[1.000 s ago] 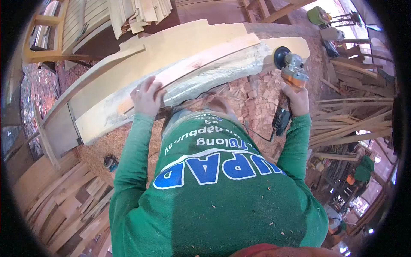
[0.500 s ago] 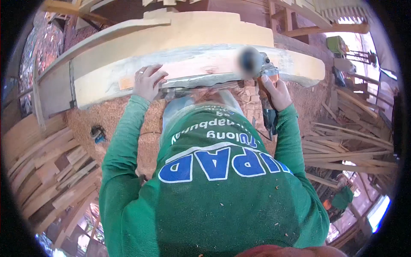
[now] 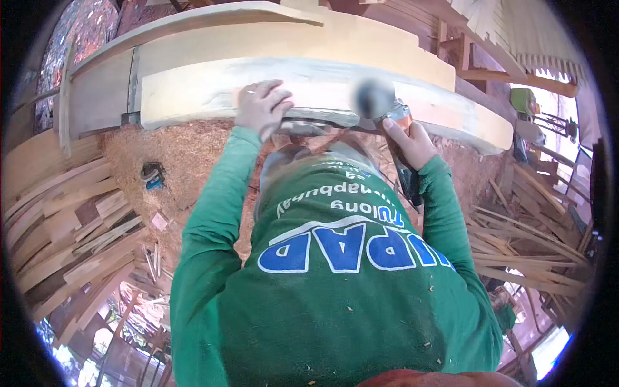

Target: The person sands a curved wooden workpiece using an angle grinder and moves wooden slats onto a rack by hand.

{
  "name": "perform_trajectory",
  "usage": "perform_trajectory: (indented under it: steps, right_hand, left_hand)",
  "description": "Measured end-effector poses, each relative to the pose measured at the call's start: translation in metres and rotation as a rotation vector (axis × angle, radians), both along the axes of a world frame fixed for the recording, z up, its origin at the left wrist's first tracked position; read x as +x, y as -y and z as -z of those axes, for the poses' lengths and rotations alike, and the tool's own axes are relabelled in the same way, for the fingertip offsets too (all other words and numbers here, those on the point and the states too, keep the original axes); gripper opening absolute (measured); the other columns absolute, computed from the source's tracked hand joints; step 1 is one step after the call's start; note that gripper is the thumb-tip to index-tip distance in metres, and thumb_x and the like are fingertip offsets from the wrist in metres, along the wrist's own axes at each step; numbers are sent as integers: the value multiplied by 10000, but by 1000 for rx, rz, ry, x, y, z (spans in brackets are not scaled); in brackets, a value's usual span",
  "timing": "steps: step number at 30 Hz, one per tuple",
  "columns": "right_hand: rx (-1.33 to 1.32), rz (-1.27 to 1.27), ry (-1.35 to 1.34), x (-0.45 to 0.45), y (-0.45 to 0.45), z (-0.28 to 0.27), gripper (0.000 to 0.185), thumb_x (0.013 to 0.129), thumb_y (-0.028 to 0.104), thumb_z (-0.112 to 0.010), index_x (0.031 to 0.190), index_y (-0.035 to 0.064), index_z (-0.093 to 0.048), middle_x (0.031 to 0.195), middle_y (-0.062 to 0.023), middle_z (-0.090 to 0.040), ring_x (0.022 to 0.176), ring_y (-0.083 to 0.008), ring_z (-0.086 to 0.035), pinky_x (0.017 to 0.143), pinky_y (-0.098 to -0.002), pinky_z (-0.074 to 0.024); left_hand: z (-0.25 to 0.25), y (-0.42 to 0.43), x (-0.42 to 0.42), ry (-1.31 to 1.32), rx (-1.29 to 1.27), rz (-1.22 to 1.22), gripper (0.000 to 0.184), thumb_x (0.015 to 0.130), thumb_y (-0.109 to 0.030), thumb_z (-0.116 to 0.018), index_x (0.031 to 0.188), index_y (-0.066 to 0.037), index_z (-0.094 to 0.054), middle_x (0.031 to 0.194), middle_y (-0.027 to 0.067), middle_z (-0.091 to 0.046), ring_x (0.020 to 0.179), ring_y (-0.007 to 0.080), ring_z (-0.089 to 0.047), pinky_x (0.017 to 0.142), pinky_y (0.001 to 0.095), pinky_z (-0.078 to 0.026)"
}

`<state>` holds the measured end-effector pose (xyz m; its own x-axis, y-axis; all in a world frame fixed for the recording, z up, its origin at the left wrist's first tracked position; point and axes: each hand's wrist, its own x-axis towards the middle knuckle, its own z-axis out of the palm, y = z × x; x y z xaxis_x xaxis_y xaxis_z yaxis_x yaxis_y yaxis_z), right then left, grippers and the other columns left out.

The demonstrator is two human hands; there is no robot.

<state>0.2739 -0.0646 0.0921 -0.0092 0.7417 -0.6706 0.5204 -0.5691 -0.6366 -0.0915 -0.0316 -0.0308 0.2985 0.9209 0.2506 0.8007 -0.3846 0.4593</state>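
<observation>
A long, pale wooden plank [image 3: 187, 87] with a curved outline lies across the workbench in front of me, its surface streaked with grey. My left hand [image 3: 263, 106] rests on its near edge, left of the middle, with the fingers apart and slightly bent. In my right hand [image 3: 418, 147] is an orange and black angle grinder [image 3: 402, 117], gripped around its body with the thumb on top. The grinder's round disc [image 3: 374, 99] is blurred and sits over the plank's near side; whether it touches the wood I cannot tell.
Behind the plank are more pale boards [image 3: 361, 32]. Wood shavings [image 3: 193, 151] cover the ground, where a small blue-and-dark object [image 3: 153, 175] lies. Stacked wood offcuts [image 3: 77, 219] are at the left, and long loose strips [image 3: 529, 248] lie at the right.
The grinder has moved left along the plank. My left hand has shifted right, so the two are closer together. The whole view has also shifted slightly.
</observation>
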Motion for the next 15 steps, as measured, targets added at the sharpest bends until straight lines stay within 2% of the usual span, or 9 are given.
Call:
perform_trajectory:
  steps: [2,5,6,9,10,13,14,15]
  right_hand:
    - [23,-32,6,-36,-3,-12,573,975,486,-723,1183,-48,-715,1006,-89,-738,933,-145,-662,863,-321,-536]
    - [154,-27,-161,-69,1,13,612,973,497,-725,1258,-43,-686,1092,-115,-744,1016,-159,-671,925,-333,-532]
    - [12,-90,-96,-81,-4,10,667,963,544,-715,1287,-37,-673,1118,-141,-744,1040,-190,-682,947,-357,-530]
    - [17,-170,-43,-120,-9,21,555,1022,456,-696,1285,-32,-665,1067,-44,-728,975,-117,-632,911,-303,-521]
    - [75,-151,-52,-133,-8,26,561,1015,468,-702,1259,-35,-675,1049,-48,-728,967,-119,-635,905,-304,-522]
    - [12,-192,-57,-162,-14,12,733,940,624,-692,1292,-18,-678,1102,-172,-749,1042,-245,-712,949,-378,-534]
    - [104,-180,-98,-171,-12,18,724,939,626,-694,1279,-12,-689,1084,-165,-755,1028,-244,-715,942,-382,-539]
    - [57,-206,-69,-181,-15,15,724,937,628,-696,1275,-13,-692,1080,-165,-757,1023,-244,-717,944,-384,-539]
  left_hand:
    - [6,2,-38,10,10,-104,172,873,-371,-783,981,-240,-812,1189,6,-743,1124,258,-678,1039,443,-451]
    - [1,1,-94,-15,89,-160,167,861,-342,-811,986,-232,-812,1174,20,-740,1116,250,-677,1004,443,-470]
    - [3,2,-109,-23,103,-199,163,863,-332,-812,986,-225,-812,1169,24,-740,1112,252,-677,990,442,-478]
    - [10,2,-141,5,105,-309,162,883,-301,-804,997,-186,-813,1155,47,-741,1100,267,-676,965,437,-504]
    - [12,3,-148,52,78,-339,170,897,-289,-794,1008,-162,-815,1150,60,-742,1097,279,-677,966,432,-512]
    - [8,9,-155,147,33,-376,177,920,-257,-778,1018,-113,-811,1131,97,-741,1082,300,-678,946,424,-538]
    - [7,12,-156,170,25,-380,176,925,-246,-775,1018,-101,-808,1123,108,-740,1076,304,-678,935,422,-546]
    - [5,14,-158,183,14,-385,178,927,-243,-772,1022,-96,-805,1120,115,-738,1070,305,-679,936,420,-547]
